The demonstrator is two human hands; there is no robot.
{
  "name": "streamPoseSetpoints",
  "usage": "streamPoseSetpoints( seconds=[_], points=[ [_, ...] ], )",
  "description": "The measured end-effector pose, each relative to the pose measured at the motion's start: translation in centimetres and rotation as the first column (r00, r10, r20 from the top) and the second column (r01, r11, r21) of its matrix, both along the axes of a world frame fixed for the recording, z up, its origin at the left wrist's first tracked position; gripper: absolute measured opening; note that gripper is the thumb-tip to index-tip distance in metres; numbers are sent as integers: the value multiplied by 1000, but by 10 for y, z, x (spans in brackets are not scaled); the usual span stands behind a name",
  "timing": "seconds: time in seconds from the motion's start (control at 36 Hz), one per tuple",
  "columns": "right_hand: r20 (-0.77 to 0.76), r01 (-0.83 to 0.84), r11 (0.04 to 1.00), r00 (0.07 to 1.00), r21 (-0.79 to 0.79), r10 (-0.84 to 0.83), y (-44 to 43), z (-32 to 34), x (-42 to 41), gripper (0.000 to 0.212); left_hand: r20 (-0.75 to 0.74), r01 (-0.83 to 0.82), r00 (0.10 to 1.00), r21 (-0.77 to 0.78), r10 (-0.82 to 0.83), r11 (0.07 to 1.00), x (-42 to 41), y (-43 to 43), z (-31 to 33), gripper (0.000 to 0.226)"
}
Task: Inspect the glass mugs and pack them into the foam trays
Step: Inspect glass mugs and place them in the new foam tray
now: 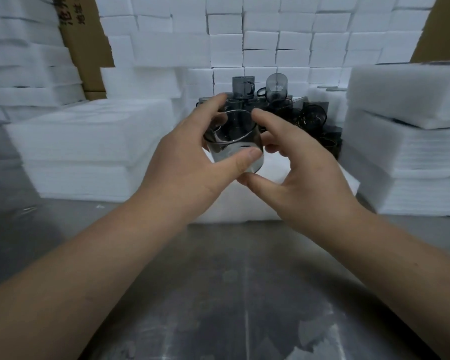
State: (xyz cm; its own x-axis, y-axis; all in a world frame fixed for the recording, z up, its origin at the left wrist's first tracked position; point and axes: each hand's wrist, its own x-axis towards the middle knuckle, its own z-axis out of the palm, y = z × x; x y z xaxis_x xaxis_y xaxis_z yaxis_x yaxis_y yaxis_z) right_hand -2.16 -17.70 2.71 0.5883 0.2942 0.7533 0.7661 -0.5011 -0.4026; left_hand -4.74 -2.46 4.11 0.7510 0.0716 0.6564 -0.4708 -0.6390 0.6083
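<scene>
A smoky grey glass mug [233, 141] is held up in front of me, tilted with its rim toward the camera. My left hand [190, 162] wraps its left side, thumb across the front wall. My right hand [296, 175] touches it from the right, index finger on the rim and thumb under the base. Behind it a pile of grey glass mugs [281, 105] lies heaped on the table, some upright and some on their sides. A white foam tray [244, 201] sits just below my hands; its pockets are hidden.
Stacks of white foam trays stand at the left [89, 141] and right [411, 141]. A wall of white foam blocks [270, 40] fills the back, with cardboard boxes [86, 42] at the left. The grey table surface [231, 294] runs toward me.
</scene>
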Motion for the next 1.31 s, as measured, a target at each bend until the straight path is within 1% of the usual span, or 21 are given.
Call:
streamPoseSetpoints(
  seconds=[0.03,0.08,0.19,0.25,0.33,0.39,0.44,0.5,0.58,0.78,0.89,1.0,1.14,1.22,1.31],
  points=[
    [-14,-7,1000,1000,-19,7,0,0,0,70,12,-14,1000,5,14,1000,1,0,1,59],
    [-66,-7,999,998,-43,4,-2,0,-1,73,38,-43,998,-26,44,999,4,3,5,55],
    [-186,84,996,979,-15,-86,-8,4,-1,62,68,-92,992,-232,111,968,11,22,17,63],
    [-211,153,985,963,-77,-166,-11,6,1,54,36,-123,990,-294,139,948,14,30,20,67],
    [-259,198,957,933,-211,-250,-12,7,5,42,-40,-126,992,-346,119,930,19,35,21,73],
    [-264,224,924,913,-310,-310,-12,6,7,40,-84,-117,992,-310,95,943,21,34,19,76],
    [-254,232,907,908,-352,-332,-12,7,8,40,-132,-100,989,-265,67,959,21,32,16,76],
    [-250,230,905,910,-359,-330,-12,7,8,39,-168,-90,984,-225,53,970,22,29,13,70],
    [-226,237,897,915,-372,-335,-11,6,9,38,-165,-77,985,-146,52,986,21,24,10,56],
    [-188,237,895,927,-379,-326,-12,4,11,38,-211,-50,976,-25,43,998,22,20,5,64],
    [-178,234,896,931,-378,-318,-11,4,12,37,-214,-36,976,30,42,999,23,21,3,59],
    [-169,239,890,931,-388,-324,-11,4,12,37,-225,-42,973,55,54,998,24,22,3,60],
    [-166,242,886,930,-395,-329,-11,4,12,37,-239,-10,970,184,55,983,22,22,3,56],
    [-165,241,884,930,-401,-328,-10,4,12,37,-252,-10,966,214,65,977,24,24,2,60],
    [-165,244,881,928,-406,-333,-10,4,12,37,-253,-10,965,222,67,975,24,24,1,59]
  ],
)
